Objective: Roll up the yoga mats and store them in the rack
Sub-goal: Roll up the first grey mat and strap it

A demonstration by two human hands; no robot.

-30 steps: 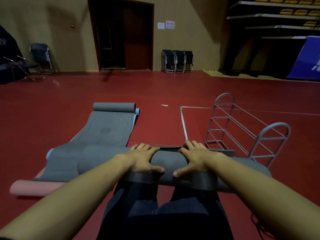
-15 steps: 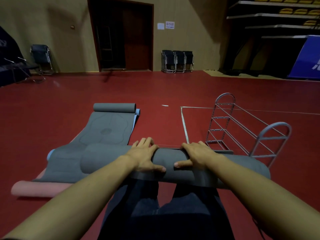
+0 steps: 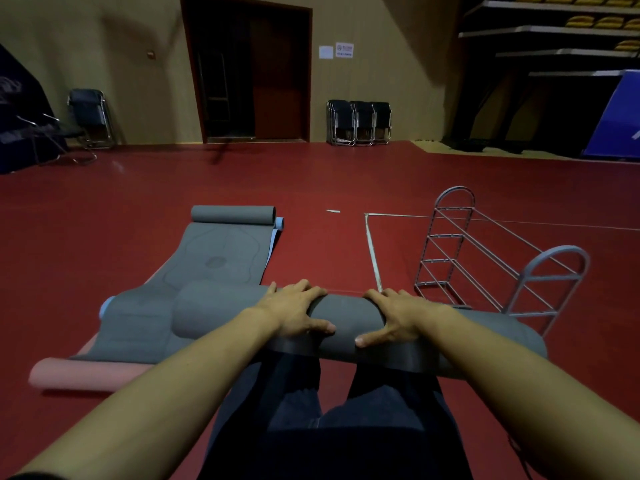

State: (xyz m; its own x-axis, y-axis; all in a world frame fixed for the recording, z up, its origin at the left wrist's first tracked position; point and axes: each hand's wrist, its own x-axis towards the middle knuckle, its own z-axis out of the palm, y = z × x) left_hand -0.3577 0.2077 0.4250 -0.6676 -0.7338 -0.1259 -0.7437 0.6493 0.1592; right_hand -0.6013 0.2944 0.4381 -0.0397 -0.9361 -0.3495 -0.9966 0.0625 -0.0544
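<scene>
Nearest: the person's legs in dark trousers (image 3: 346, 427), kneeling or seated on the dark red sports floor (image 3: 138, 209), both bare forearms reaching forward.

Rolled grey rubber yoga mat (image 3: 346, 322): a thick cylinder lying crosswise over the thighs, its left end over the flat mats, its right end just in front of the rack. A loose dark flap of the same mat hangs from its near underside.

Left hand (image 3: 294, 311): laid over the top of the roll, fingers spread and curved over the far side, thumb pressed along the near side; grasping the roll.

Right hand (image 3: 394, 317): the same hold just to the right, fingers over the far side, thumb on the near face; grasping the roll (the two hands sit close together, apart by a bare strip of mat).

Left, near: pink yoga mat (image 3: 83, 374), its rolled near end showing beneath the grey ones.

Left, farther: second grey yoga mat with faint printed outlines (image 3: 214, 258), spread flat and running away from the camera, its far end curled into a small roll. A light blue mat (image 3: 277, 230) shows as a thin edge beneath it.

Right: grey metal wire rack with arched ends (image 3: 485, 268), standing on the floor, tiers bare.

White floor line (image 3: 372, 251): between mats and rack.

Far: folded black chairs (image 3: 360, 123) against the tan wall, dark double door (image 3: 249, 71), one chair far left (image 3: 90, 116), blue panel (image 3: 620, 116) far right.
</scene>
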